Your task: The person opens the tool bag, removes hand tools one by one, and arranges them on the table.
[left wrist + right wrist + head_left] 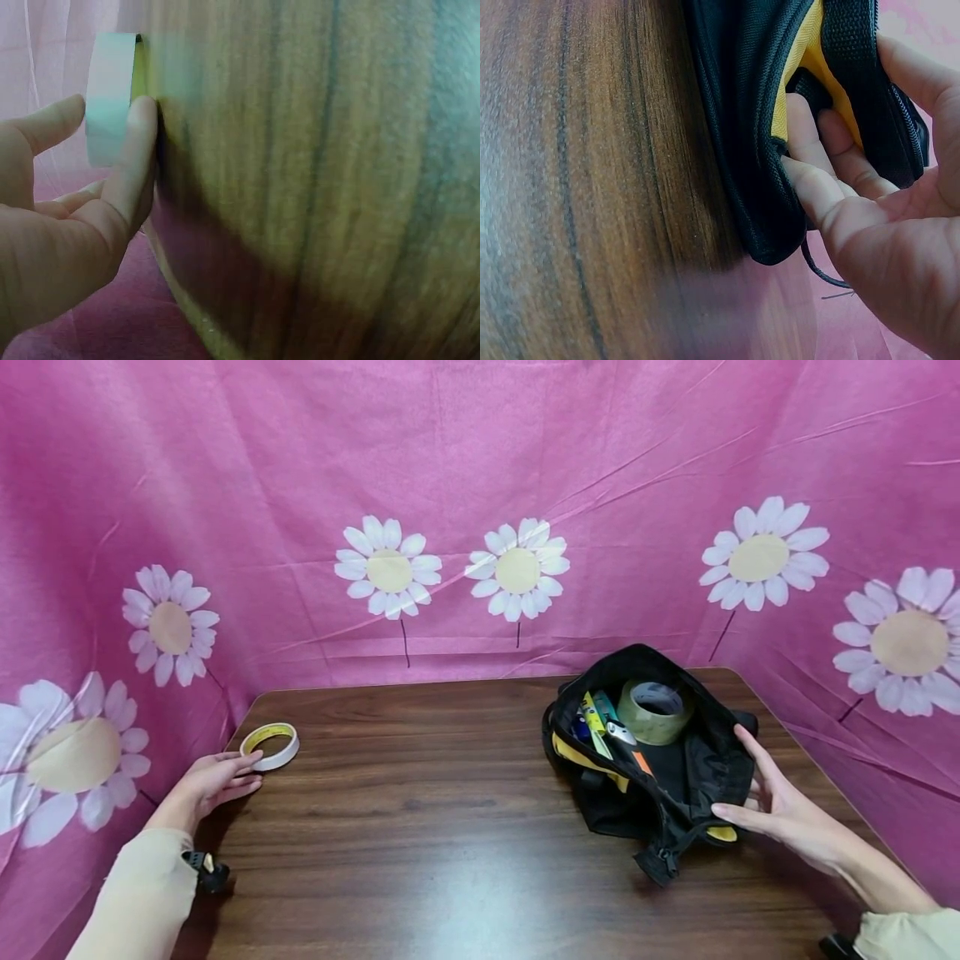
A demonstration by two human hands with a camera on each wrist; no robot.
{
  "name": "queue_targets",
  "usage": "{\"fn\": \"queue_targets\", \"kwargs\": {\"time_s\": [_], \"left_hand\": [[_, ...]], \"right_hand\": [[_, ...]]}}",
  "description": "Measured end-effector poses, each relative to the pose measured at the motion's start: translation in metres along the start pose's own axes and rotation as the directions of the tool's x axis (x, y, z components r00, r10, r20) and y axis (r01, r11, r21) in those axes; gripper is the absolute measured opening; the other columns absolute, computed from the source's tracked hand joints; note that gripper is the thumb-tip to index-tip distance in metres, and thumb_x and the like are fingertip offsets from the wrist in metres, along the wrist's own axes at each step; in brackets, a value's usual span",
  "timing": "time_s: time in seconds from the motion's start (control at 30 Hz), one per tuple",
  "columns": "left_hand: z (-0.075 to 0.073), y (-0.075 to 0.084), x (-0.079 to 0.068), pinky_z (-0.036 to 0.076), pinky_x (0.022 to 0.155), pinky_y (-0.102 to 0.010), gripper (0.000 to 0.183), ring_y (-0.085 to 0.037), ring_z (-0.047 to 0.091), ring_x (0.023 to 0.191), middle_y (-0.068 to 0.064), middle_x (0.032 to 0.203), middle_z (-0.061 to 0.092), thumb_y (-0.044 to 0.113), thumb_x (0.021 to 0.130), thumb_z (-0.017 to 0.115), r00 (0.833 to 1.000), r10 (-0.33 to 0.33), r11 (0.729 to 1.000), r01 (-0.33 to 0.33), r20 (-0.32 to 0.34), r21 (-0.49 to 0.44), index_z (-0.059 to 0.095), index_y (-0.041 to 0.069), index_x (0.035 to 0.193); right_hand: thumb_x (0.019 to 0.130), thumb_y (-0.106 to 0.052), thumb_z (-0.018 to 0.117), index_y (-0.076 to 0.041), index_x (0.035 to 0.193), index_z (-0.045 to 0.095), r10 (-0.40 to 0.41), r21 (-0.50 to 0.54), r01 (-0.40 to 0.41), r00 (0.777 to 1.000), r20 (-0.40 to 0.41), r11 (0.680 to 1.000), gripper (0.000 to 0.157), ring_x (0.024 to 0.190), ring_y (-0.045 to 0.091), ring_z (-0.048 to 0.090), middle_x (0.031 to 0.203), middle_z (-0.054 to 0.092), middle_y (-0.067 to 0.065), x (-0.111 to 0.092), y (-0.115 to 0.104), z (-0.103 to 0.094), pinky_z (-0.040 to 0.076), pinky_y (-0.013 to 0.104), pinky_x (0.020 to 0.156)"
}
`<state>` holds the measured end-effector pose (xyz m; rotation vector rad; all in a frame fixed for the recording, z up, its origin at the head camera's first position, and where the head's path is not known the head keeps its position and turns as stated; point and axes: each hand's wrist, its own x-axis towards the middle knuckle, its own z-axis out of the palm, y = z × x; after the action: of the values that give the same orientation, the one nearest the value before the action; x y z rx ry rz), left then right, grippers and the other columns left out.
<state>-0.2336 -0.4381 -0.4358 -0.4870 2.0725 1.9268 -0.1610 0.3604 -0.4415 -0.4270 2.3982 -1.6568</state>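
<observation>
At the table's left side my left hand (213,778) pinches a roll of white tape (274,762) by its near left rim. In the left wrist view the roll (109,97) lies between its fingertips, with yellow showing on the inner side. My right hand (780,810) grips the right end of a black zippered bag (600,806), fingers spread along that side. Up close, the right fingers (802,124) reach into a yellow-lined opening of the bag. The bag gapes open at the top and holds a wide roll of packing tape (647,727).
Beside the packing tape, the bag also holds a yellow marker (592,713), a white and grey item (620,732) and other slim things. Brown wooden table (420,760) lies between the hands. Pink cloth (480,435) with daisies hangs behind and at both sides.
</observation>
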Motion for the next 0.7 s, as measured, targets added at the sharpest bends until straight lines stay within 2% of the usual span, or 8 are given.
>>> {"fn": "queue_targets", "kwargs": {"time_s": [0.07, 0.2, 0.3, 0.4, 0.53, 0.6, 0.7], "left_hand": [[0.001, 0.002, -0.001, 0.062, 0.081, -0.029, 0.063, -0.011, 0.070, 0.078, 0.005, 0.086, 0.066, 0.015, 0.104, 0.059, 1.000, 0.000, 1.000, 0.001, -0.011, 0.014, 0.021, -0.020, 0.140], [0.004, 0.005, -0.002, 0.062, 0.079, -0.029, 0.045, -0.011, 0.070, 0.077, 0.005, 0.085, 0.066, 0.012, 0.102, 0.062, 1.000, -0.006, 1.000, 0.007, -0.023, 0.013, 0.035, -0.013, 0.129], [0.007, 0.007, -0.004, 0.062, 0.078, -0.029, 0.037, -0.012, 0.070, 0.075, 0.003, 0.085, 0.064, 0.007, 0.101, 0.062, 0.999, -0.008, 1.000, 0.007, -0.033, -0.016, 0.036, -0.008, 0.122], [0.009, 0.010, -0.006, 0.063, 0.075, -0.029, 0.052, -0.012, 0.070, 0.072, 0.000, 0.085, 0.061, 0.006, 0.101, 0.061, 0.999, -0.003, 1.000, 0.002, -0.054, -0.019, 0.025, -0.014, 0.133], [0.014, 0.019, -0.009, 0.063, 0.073, -0.030, 0.076, -0.011, 0.068, 0.072, -0.002, 0.090, 0.059, 0.012, 0.102, 0.059, 0.998, 0.006, 0.998, -0.002, -0.068, 0.066, 0.005, -0.015, 0.148], [0.019, 0.026, -0.010, 0.063, 0.072, -0.030, 0.077, -0.010, 0.067, 0.073, -0.002, 0.094, 0.058, 0.016, 0.103, 0.059, 0.998, 0.014, 0.994, -0.007, -0.059, 0.113, 0.005, -0.014, 0.149], [0.033, 0.041, -0.010, 0.063, 0.075, -0.030, 0.070, -0.010, 0.067, 0.077, 0.000, 0.098, 0.058, 0.019, 0.103, 0.059, 0.999, 0.040, 0.987, -0.037, -0.020, 0.155, 0.016, -0.014, 0.148]], "right_hand": [[0.098, 0.003, 0.062, -0.039, 0.159, -0.018, -0.003, -0.001, 0.003, 1.000, -0.002, 1.000, 0.109, 0.117, -0.004, 0.054, 0.150, 0.014, 0.042, 0.000, 0.000, 0.000, 0.055, 0.021, 0.084], [0.098, 0.004, 0.061, -0.039, 0.159, -0.018, -0.004, 0.011, 0.004, 1.000, -0.001, 1.000, 0.109, 0.116, -0.003, 0.055, 0.149, 0.013, 0.042, -0.001, 0.000, 0.000, 0.056, 0.022, 0.083], [0.098, 0.003, 0.061, -0.039, 0.159, -0.018, -0.001, 0.003, 0.001, 1.000, 0.001, 1.000, 0.109, 0.114, -0.003, 0.056, 0.150, 0.010, 0.042, -0.002, 0.001, -0.001, 0.056, 0.022, 0.082], [0.098, 0.003, 0.062, -0.040, 0.159, -0.018, 0.005, -0.010, -0.005, 1.000, 0.000, 1.000, 0.109, 0.115, -0.006, 0.053, 0.152, 0.006, 0.041, -0.002, 0.001, -0.001, 0.055, 0.022, 0.081], [0.098, 0.000, 0.063, -0.041, 0.158, -0.018, 0.021, -0.029, -0.021, 1.000, -0.005, 0.999, 0.109, 0.116, -0.010, 0.049, 0.154, 0.005, 0.040, -0.001, 0.001, -0.002, 0.054, 0.020, 0.082], [0.098, -0.001, 0.063, -0.042, 0.158, -0.018, 0.029, -0.039, -0.029, 1.000, -0.006, 0.999, 0.109, 0.115, -0.011, 0.048, 0.154, 0.006, 0.039, 0.000, 0.000, -0.002, 0.053, 0.019, 0.082], [0.098, -0.001, 0.064, -0.042, 0.158, -0.018, 0.032, -0.043, -0.032, 0.999, -0.005, 0.999, 0.109, 0.115, -0.010, 0.049, 0.154, 0.007, 0.039, 0.001, 0.001, -0.002, 0.053, 0.019, 0.082]]}}
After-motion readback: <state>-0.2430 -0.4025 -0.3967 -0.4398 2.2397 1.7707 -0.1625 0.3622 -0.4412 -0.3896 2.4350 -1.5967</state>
